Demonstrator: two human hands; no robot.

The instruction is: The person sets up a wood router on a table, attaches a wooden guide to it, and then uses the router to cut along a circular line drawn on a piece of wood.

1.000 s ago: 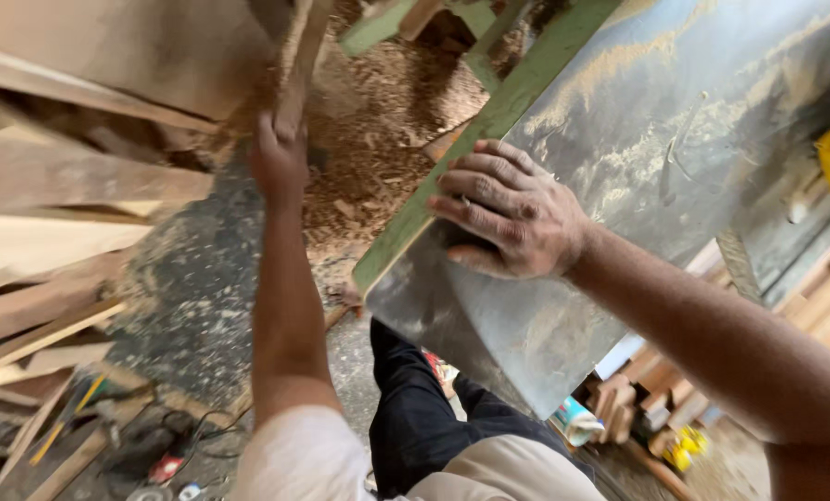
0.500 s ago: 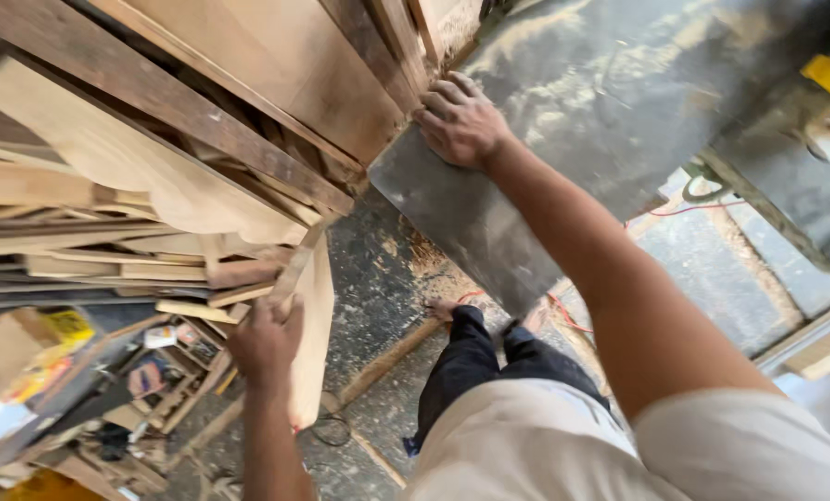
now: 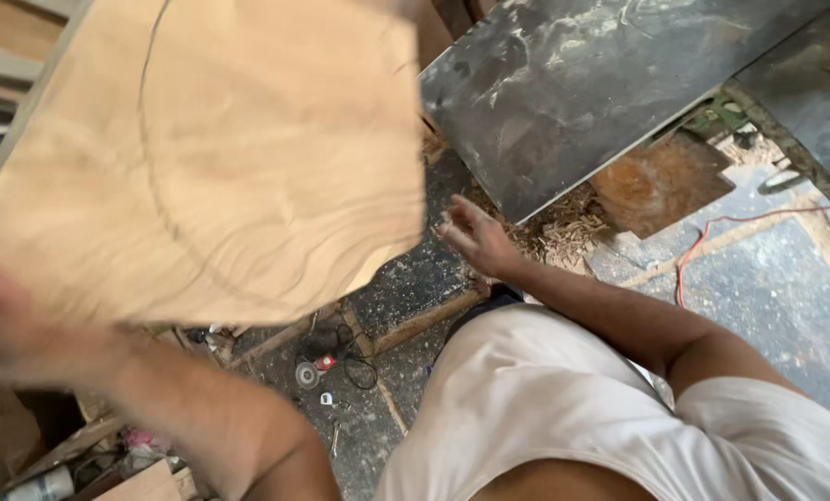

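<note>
My left hand [image 3: 12,329] grips the near corner of a wide, pale wooden board [image 3: 220,158] and holds it up close to the camera, so it fills the upper left of the head view. A curved pencil line runs across its face. My right hand [image 3: 475,237] hangs free in mid air with fingers spread, just right of the board's edge and below the dark metal machine table [image 3: 582,83]. It touches nothing.
Wood shavings [image 3: 563,227] lie under the machine table. A rusty plate [image 3: 661,181] and a red cable [image 3: 712,246] sit on the dark floor at right. Small tools and a disc [image 3: 308,371] lie on the floor near my legs. Timber scraps [image 3: 137,478] are stacked at lower left.
My left hand has lifted a wide board up in front of the camera. My right hand has come off the metal machine table and now hangs free with fingers spread.
</note>
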